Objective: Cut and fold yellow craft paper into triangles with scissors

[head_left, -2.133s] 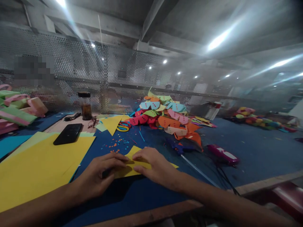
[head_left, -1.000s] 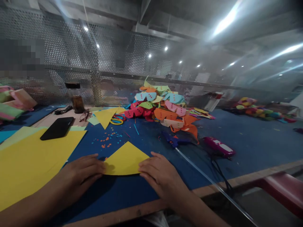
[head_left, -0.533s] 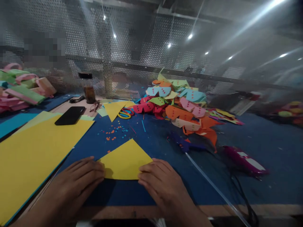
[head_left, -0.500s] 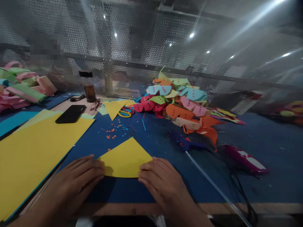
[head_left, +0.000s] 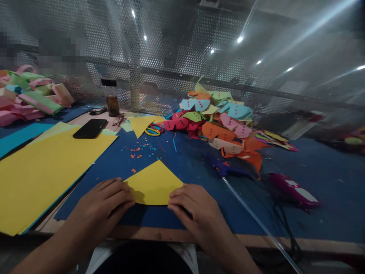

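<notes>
A folded yellow paper triangle lies flat on the blue table near its front edge. My left hand rests on the table with its fingertips pressing the triangle's left corner, fingers stretched out flat. My right hand lies with its fingers flat against the triangle's right corner. Neither hand grips anything.
Large yellow sheets lie at the left with a black phone on them. Farther back are scissors, a jar, and a pile of colourful paper cut-outs. A blue glue gun and a magenta tool lie at the right.
Two seconds ago both hands were pressing down on the folded paper; they have since slid apart to its two lower corners. The camera has tilted down and the view shifted slightly.
</notes>
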`<state>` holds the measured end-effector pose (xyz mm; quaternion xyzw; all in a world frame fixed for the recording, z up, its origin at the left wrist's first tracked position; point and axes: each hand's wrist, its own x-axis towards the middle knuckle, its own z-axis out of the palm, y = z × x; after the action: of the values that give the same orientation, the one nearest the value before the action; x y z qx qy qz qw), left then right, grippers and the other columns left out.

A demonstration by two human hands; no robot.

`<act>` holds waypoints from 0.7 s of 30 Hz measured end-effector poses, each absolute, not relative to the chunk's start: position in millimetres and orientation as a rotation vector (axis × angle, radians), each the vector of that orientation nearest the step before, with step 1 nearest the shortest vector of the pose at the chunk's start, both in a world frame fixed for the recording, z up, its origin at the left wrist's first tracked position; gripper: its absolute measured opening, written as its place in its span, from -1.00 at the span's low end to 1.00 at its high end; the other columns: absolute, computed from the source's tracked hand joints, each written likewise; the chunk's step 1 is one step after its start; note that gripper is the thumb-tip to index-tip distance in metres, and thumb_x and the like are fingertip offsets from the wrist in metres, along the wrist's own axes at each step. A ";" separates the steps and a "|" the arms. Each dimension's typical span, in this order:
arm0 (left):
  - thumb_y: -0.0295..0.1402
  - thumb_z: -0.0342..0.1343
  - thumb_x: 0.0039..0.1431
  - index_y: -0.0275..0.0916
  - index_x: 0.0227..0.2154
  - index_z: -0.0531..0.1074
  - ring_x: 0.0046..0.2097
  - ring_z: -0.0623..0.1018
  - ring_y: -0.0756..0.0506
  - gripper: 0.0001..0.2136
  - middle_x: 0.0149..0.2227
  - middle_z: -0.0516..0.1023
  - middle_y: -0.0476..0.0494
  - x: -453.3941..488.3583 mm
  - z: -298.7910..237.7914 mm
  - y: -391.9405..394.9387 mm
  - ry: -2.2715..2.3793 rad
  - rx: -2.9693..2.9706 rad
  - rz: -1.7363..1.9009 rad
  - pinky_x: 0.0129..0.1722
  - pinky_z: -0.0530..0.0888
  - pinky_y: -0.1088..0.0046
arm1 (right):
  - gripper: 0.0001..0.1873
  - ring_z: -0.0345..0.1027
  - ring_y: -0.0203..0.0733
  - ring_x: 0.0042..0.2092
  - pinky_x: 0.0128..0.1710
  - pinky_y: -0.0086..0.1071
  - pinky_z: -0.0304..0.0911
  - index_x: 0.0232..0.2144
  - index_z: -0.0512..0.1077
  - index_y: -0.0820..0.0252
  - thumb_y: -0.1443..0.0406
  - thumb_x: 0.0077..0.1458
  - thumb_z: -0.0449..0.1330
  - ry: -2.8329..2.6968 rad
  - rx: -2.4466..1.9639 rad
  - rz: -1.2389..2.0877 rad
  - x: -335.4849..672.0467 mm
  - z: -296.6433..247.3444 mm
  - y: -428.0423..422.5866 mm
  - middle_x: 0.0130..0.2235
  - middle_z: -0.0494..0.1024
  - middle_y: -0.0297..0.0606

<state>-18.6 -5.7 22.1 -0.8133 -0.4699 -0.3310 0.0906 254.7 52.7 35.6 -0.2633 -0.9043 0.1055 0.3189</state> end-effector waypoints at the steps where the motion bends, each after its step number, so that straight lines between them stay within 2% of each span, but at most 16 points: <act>1: -0.34 0.04 0.38 -0.12 -0.27 0.52 -0.17 0.61 -0.09 -0.84 -0.27 0.65 -0.01 -17.2 22.5 -5.7 -1.411 -2.408 -0.985 -0.12 0.53 0.36 | -0.95 0.44 -0.20 -0.11 -0.06 -0.28 0.25 -0.21 0.48 0.12 0.36 0.29 0.21 -2.384 -0.709 0.288 254.3 36.4 52.4 -0.17 0.62 -0.29; 5: -0.31 0.02 0.39 -0.12 -0.28 0.50 -0.17 0.60 -0.11 -0.82 -0.26 0.64 -0.04 -14.7 22.8 -7.6 -1.466 -2.382 -0.983 -0.19 0.52 0.36 | -0.98 0.42 -0.18 -0.12 -0.10 -0.27 0.23 -0.23 0.47 0.12 0.34 0.27 0.24 -2.411 -0.766 0.315 251.6 39.5 51.8 -0.19 0.61 -0.29; 21: -0.33 0.05 0.36 -0.11 -0.30 0.46 -0.17 0.57 -0.10 -0.88 -0.23 0.59 -0.03 -13.9 16.5 -11.4 -1.605 -2.359 -1.060 -0.18 0.46 0.35 | -0.97 0.37 -0.19 -0.15 -0.15 -0.29 0.16 -0.27 0.45 0.13 0.31 0.28 0.24 -2.439 -0.788 0.346 239.8 41.2 49.1 -0.22 0.56 -0.31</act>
<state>-13.9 -11.4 16.5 -0.7742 -0.5266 -0.3477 0.0488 239.8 49.1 41.2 -0.2930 -0.9069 0.1285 0.2741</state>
